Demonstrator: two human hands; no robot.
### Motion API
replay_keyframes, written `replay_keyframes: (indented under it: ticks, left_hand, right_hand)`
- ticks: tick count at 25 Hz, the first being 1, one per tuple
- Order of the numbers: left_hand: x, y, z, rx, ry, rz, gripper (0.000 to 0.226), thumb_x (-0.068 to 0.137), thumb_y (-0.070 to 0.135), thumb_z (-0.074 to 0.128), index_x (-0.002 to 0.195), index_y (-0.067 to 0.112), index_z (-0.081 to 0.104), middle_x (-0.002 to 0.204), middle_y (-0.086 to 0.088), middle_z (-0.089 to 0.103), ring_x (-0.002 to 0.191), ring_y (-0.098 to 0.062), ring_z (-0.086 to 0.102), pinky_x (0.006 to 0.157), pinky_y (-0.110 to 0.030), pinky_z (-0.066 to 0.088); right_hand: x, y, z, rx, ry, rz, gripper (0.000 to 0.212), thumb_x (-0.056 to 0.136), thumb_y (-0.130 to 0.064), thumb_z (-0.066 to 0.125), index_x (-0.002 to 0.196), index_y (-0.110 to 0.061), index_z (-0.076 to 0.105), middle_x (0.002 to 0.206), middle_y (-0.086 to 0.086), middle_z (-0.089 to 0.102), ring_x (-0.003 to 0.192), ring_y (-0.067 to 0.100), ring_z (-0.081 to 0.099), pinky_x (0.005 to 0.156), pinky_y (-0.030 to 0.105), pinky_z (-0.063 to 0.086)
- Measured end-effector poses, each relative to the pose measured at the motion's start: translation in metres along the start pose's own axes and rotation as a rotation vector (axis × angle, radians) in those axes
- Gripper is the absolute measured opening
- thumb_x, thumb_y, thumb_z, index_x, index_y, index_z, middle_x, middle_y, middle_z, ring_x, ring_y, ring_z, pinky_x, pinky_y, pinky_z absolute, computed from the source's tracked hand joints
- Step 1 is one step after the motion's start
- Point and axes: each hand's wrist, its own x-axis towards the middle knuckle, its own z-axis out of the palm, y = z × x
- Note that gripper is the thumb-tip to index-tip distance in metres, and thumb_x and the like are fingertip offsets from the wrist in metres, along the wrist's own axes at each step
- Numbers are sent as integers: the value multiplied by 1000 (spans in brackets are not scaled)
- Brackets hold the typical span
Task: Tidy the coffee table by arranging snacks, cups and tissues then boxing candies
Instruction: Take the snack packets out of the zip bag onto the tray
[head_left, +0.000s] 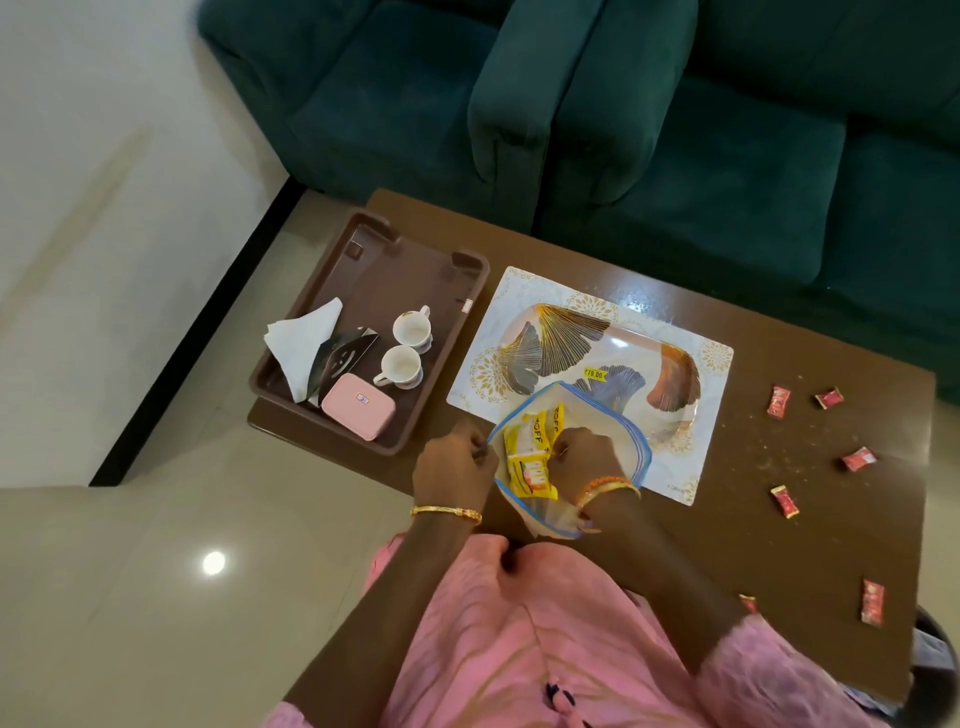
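Pink patterned cloth (519, 649) fills the near edge below our forearms; our left hand (452, 462) pinches the rim of a clear zip-top plastic bag with a blue seal (631, 441), holding its mouth wide; our right hand (584, 452) reaches inside the bag, fingers curled around yellow snack packets (527, 457); beyond the right hand lies an oval plate printed with gold and blue leaves (597, 343) on a pale rectangular placemat (711, 364); beyond the left hand sits a brown plastic tray (395, 260) holding two white cups (408, 345), white folded tissues (301, 348) in a dark holder and a pink rectangular box (358, 413); right of the right hand, red wrapped candies (778, 401) lie scattered on the brown wooden coffee table (831, 519).
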Motion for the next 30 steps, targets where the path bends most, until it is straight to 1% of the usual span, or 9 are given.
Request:
replay_keyframes:
  ticks: [2,4,13,19,21,23,26,27,30]
  left_hand:
    - [1,-3,-2,-8,-4,1,9,77,18,64,81,10,63,80,-11,72,80,-30,66,70,-38,54]
    - [3,-5,-5,-16,-18,-3,8,76,17,63,80,11,63,80,-10,71,80,-30,65,70,-38,54]
    - [14,-15,-13,-63,-62,0,6,74,19,66,76,13,64,74,-7,72,75,-27,66,68,-35,56]
    - [21,-15,-13,-86,-70,24,14,73,26,68,73,12,64,70,-6,70,73,-27,66,66,-35,55]
    - [22,-12,-13,-63,-72,37,17,74,30,67,74,14,64,70,-5,70,73,-27,66,66,-34,55]
    - [23,-10,-12,-3,-81,49,16,76,31,65,77,16,64,76,-4,72,79,-28,66,68,-35,54]
    - [24,-5,-9,59,-93,73,13,76,30,63,81,18,64,83,-4,73,86,-30,66,71,-35,53]
    - [25,-3,-8,77,-94,75,11,76,28,63,81,18,65,85,-4,74,87,-30,66,71,-34,52]
    - [25,7,-1,129,-90,79,10,75,26,63,81,18,64,87,-7,73,89,-33,65,70,-34,50]
  right_hand:
    - [18,-3,21,-125,-149,115,41,85,-13,56,122,1,48,121,26,55,112,41,55,93,41,46]
    - [32,-2,37,-92,-149,191,47,86,-16,56,127,1,44,124,26,55,115,41,53,96,43,45]
    - [59,-2,80,119,-18,394,35,87,-22,57,120,-14,57,124,18,60,114,37,56,95,45,46]
    - [42,-4,52,200,39,337,30,81,-13,62,110,-6,65,117,21,64,111,40,56,91,41,47]
    - [22,-2,26,347,42,331,31,78,-11,67,108,-7,66,113,23,65,107,41,58,93,45,49]
    - [-4,5,-4,603,12,345,21,77,-7,69,99,-9,68,103,21,68,96,37,65,85,48,54]
    - [-41,19,-51,927,-41,328,15,79,-1,66,82,-15,70,77,8,73,63,17,70,55,29,57]
    - [-49,24,-63,981,-37,318,16,80,-1,64,80,-15,70,74,5,72,60,15,69,52,26,56]
    - [-60,45,-91,1064,38,306,17,84,3,54,85,-10,66,81,10,70,66,22,67,58,29,56]
